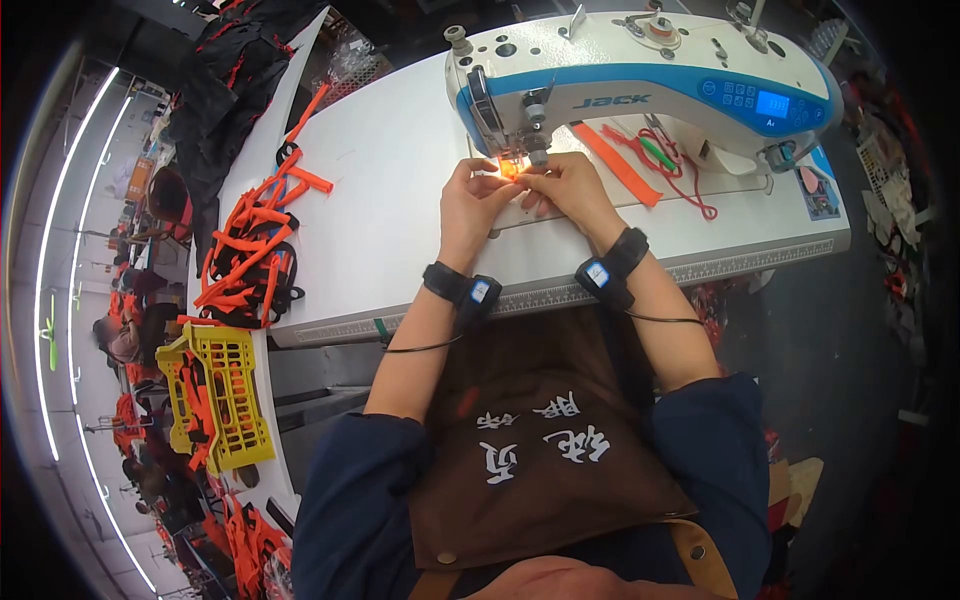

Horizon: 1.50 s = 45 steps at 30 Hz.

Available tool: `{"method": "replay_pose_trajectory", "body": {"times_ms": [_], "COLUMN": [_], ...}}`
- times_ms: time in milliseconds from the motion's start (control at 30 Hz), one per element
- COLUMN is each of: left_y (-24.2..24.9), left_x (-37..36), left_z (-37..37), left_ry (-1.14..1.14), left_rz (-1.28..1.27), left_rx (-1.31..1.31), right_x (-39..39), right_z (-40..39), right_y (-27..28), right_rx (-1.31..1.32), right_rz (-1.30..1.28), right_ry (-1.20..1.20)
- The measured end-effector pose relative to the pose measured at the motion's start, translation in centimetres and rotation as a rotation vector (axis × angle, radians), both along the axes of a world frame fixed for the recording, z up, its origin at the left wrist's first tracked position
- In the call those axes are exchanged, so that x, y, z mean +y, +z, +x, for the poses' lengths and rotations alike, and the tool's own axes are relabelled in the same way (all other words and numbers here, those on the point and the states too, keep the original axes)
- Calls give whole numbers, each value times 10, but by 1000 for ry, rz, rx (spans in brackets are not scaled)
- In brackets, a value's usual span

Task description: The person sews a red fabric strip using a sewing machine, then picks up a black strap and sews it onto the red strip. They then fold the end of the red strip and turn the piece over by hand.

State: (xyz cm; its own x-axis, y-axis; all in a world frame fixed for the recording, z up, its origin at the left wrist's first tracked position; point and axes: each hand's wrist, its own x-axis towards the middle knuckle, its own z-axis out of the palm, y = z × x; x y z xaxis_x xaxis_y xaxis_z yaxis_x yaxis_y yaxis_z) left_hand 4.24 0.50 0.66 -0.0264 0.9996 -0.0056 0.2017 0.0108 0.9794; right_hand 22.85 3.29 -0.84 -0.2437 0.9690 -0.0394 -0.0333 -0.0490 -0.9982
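Observation:
Under the needle of a white and blue sewing machine, a small orange fabric strip glows in the machine's lamp. From the left side, my left hand pinches it between thumb and fingers. My right hand grips it from the other side, its fingertips close to those of my left. Glare and my fingers hide most of the strip and its exact shape. Both hands rest low over the machine bed, just in front of the presser foot.
On the white table, a heap of orange and black straps lies at left. A flat orange strip and red-handled scissors lie right of the needle. A yellow basket holds more orange pieces. People sit farther left.

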Motion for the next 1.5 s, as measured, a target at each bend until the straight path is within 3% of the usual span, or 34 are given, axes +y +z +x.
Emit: {"method": "replay_pose_trajectory", "body": {"times_ms": [167,333,433,567,733,933,1033,1133,1500], "left_y": [-2,11,-15,-17,-16,4,-9,-4,14], "left_x": [4,4,10,4,-4,-6,3,13,17], "left_z": [-3,-2,2,20,12,10,-2,-15,-13], "left_ry": [-51,-6,82,174,73,16,-97,-91,-150], "left_rz": [-13,-118,171,310,392,172,112,-117,-159], "left_rx": [-48,-37,295,267,263,326,110,38,47], "right_x": [-1,-8,-16,-13,-10,-10,-9,-9,-6], "right_z": [2,2,-5,-10,-12,-10,-9,-10,-10], "right_y": [3,11,15,2,-3,1,-3,-3,-9], "right_rx": [28,-110,-214,-500,-408,-380,-360,-371,-317], "right_rz": [-3,40,108,500,463,340,342,358,328], "right_ry": [3,-13,-30,-150,-159,-135,-131,-137,-120]}}
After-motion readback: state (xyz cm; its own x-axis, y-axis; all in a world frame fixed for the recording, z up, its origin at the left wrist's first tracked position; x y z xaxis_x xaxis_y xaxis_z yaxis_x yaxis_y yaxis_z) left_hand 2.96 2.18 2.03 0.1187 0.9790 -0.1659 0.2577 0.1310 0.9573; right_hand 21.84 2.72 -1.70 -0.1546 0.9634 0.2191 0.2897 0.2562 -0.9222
